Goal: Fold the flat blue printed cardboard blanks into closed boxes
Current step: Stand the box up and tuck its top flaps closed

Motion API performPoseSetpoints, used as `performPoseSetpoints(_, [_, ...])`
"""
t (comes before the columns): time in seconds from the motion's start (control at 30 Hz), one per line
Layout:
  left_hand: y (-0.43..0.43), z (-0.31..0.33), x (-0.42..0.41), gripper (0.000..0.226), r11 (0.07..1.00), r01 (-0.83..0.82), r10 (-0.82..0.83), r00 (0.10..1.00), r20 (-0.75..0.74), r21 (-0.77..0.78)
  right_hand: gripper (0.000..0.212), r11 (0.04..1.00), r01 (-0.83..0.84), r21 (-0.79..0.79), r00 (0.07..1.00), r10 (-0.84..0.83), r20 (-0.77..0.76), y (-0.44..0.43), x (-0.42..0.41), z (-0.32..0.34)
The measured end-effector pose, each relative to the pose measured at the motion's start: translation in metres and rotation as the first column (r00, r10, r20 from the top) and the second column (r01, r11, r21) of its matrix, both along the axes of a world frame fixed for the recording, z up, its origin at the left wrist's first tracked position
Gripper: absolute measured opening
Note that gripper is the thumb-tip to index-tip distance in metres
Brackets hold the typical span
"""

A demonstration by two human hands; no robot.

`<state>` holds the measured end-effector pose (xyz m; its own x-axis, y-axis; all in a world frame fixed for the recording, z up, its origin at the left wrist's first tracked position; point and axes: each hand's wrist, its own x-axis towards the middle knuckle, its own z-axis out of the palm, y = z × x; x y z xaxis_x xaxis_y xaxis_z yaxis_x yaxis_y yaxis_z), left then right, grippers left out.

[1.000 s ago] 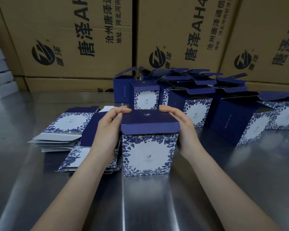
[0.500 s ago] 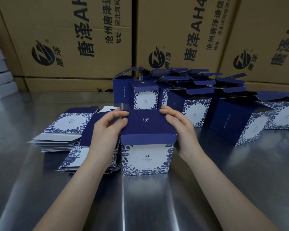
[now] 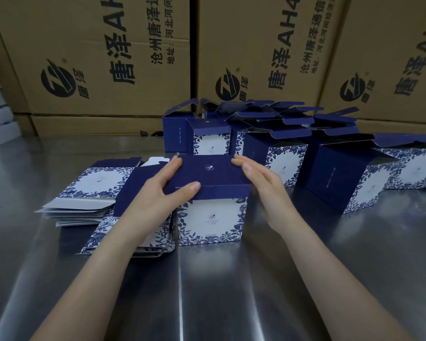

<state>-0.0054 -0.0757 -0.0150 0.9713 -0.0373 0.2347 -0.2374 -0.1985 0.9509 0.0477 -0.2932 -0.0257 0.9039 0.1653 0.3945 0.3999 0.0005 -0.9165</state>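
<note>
Steel table, walled by brown cartons, bears box; left grip presses its lid flat-fingered, right grip loose alongside.

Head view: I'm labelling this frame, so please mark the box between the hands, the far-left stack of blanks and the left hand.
box between the hands point(image 3: 210, 220), head view, white front panel.
far-left stack of blanks point(image 3: 96, 180), head view, top blank's printed face.
left hand point(image 3: 154, 199), head view, back of hand.
</note>
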Motion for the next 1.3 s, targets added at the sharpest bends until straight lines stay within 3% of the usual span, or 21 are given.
performPoseSetpoints(0.07, [-0.001,0.000,0.001,0.089,0.996,-0.062,0.058,0.997,0.055,0.069,0.034,0.996,-0.036,-0.081,0.999,0.036,-0.005,-0.004,-0.001,0.002])
performPoseSetpoints(0.17, [-0.003,-0.004,0.001,0.055,0.984,-0.120,0.086,0.968,0.236,0.134,0.049,0.989,-0.048,-0.139,0.999,0.049,0.002,-0.005,-0.003,0.004])
performPoseSetpoints(0.3, [-0.009,-0.010,0.002,0.041,0.971,-0.158,0.070,0.905,0.420,0.178,0.036,0.997,-0.054,-0.061,0.994,0.059,0.094,-0.002,-0.006,0.006])
performPoseSetpoints(0.43, [-0.015,-0.010,0.001,0.040,0.971,-0.187,0.105,0.895,0.434,0.149,0.028,0.994,-0.098,-0.058,0.983,0.105,0.152,0.002,-0.008,0.003])
performPoseSetpoints(0.97, [-0.030,-0.013,0.002,0.014,0.944,-0.316,0.237,0.849,0.472,0.094,0.020,0.999,0.027,0.035,0.985,-0.033,0.171,0.021,-0.010,-0.006])
performPoseSetpoints(1.3, [-0.033,-0.014,0.001,0.021,0.959,-0.280,0.235,0.863,0.447,0.037,0.026,0.997,0.073,0.036,0.979,-0.079,0.187,0.031,-0.015,-0.006])
